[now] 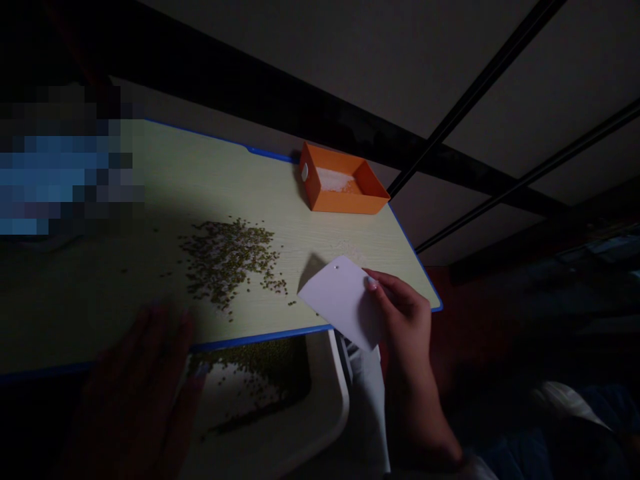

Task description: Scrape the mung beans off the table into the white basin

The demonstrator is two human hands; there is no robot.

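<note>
My right hand (407, 320) pinches a white plastic card (343, 300) and holds it tilted over the near right part of the pale desk (165, 180). A spread pile of small green beans (227, 257) lies on the desk to the card's left, with a few white grains (350, 252) just beyond the card. My left hand (145, 373) lies dim at the desk's near edge, fingers stretched out flat, touching the rim of a white tray (320, 407) held below the edge. Green beans (265, 373) lie in that tray.
An orange box (345, 197) holding white grains stands at the desk's far right corner. The desk has a blue edge. A blurred blue patch covers the far left. Dark rails cross the pale floor beyond. The surroundings are dark.
</note>
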